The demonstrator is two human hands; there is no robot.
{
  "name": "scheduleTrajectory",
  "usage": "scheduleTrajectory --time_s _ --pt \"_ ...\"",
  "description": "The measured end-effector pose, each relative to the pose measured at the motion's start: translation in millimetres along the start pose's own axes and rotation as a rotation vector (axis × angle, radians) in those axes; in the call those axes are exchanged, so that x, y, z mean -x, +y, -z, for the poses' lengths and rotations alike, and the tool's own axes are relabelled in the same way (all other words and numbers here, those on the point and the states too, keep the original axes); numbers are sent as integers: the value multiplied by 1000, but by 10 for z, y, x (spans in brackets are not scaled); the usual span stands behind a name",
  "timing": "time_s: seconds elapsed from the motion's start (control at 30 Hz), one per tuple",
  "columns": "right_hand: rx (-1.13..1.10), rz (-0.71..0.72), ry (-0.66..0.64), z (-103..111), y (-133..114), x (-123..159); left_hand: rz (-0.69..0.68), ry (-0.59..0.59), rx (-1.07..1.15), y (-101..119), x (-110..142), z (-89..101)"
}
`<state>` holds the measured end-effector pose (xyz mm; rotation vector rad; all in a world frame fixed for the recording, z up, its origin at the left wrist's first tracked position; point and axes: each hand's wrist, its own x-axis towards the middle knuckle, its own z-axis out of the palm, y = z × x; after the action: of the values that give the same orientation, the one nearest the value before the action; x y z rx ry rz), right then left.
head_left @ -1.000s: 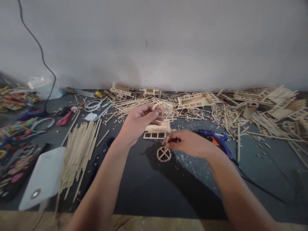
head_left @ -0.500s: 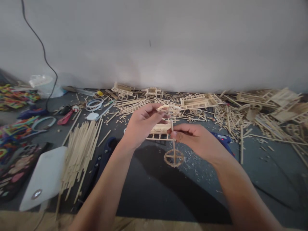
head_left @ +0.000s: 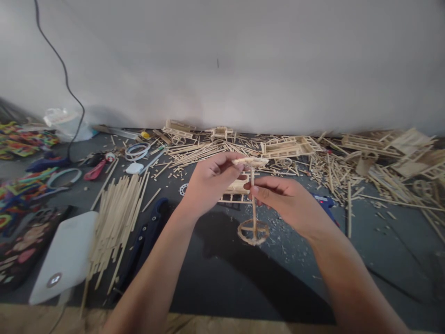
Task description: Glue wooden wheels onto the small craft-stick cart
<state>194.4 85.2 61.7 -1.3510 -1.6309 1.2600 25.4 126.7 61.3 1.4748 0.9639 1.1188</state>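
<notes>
A translucent plastic bag (head_left: 69,126) sits near the back-left corner of the dark table (head_left: 208,283), contents unclear. The left hand (head_left: 212,183) pinches a wooden wheel (head_left: 251,162); the right hand (head_left: 287,198) grips a stick (head_left: 253,178) between thumb and fingers. Held over the table's middle, the stick points up—long axis near vertical—with a second wheel (head_left: 247,228) at its lower end.

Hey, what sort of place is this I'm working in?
Probably a craft workspace: a pile of thin wooden sticks, stick-built models toward the back, and a stick with a spoked wheel in the right hand.
</notes>
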Motion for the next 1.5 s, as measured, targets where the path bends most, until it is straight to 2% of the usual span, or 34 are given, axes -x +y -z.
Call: scheduleTrajectory --time_s 0.5,1.5 --pt "-55 -5 -10 -6 23 -10 0 -36 -42 11 22 -8" --pt "-137 -6 -11 -20 28 -5 -8 -28 -197 32 32 17"
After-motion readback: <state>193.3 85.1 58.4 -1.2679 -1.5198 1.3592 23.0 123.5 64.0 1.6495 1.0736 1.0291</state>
